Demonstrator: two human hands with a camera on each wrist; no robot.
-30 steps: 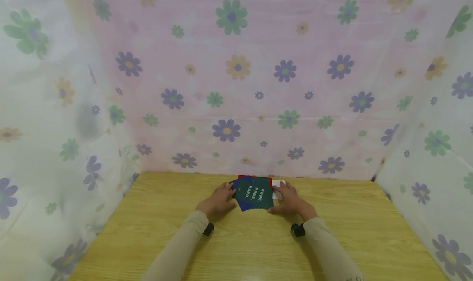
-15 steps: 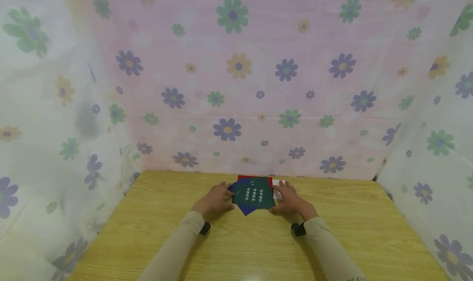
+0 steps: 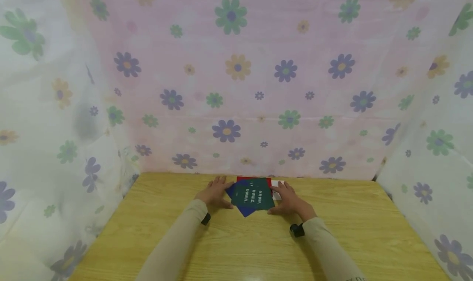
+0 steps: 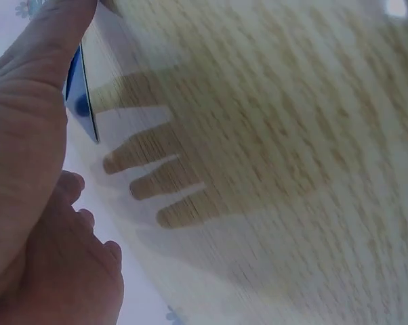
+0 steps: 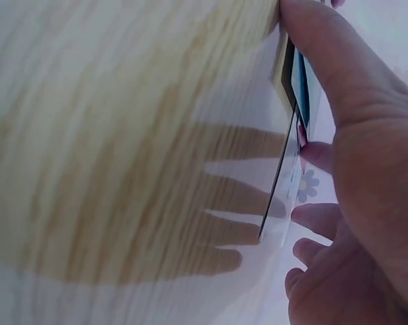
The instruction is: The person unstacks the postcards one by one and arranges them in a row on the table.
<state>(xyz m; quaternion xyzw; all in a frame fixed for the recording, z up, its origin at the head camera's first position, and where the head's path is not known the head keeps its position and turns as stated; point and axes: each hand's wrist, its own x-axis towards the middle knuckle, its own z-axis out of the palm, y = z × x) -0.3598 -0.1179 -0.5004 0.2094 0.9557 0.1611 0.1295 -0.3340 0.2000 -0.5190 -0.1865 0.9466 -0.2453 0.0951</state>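
A dark green card [image 3: 248, 196] with white writing lies on top of a small pile at the back of the table. Under it, a blue card [image 3: 245, 211] is turned at an angle, one corner pointing towards me. Behind them shows the edge of a red card [image 3: 255, 178], and a white card [image 3: 275, 195] peeks out on the right. My right hand [image 3: 290, 201] holds the green card's right side, thumb at the near corner, fingers at the edge farther back. At the pile's left, my left hand [image 3: 215, 192] has its fingers spread, with thumb and index tip by the cards' corners.
A wood-grain table [image 3: 236, 248] reaches back to a pink flowered curtain [image 3: 236, 96]. White flowered sheets hang at both sides. The pile sits close to the table's back edge. Each wrist wears a small black camera [image 3: 297, 230].
My left hand has shifted outward to the left. The blue card has turned, its near corner now farther towards me, and the green card has turned slightly. The right hand has stayed almost still.
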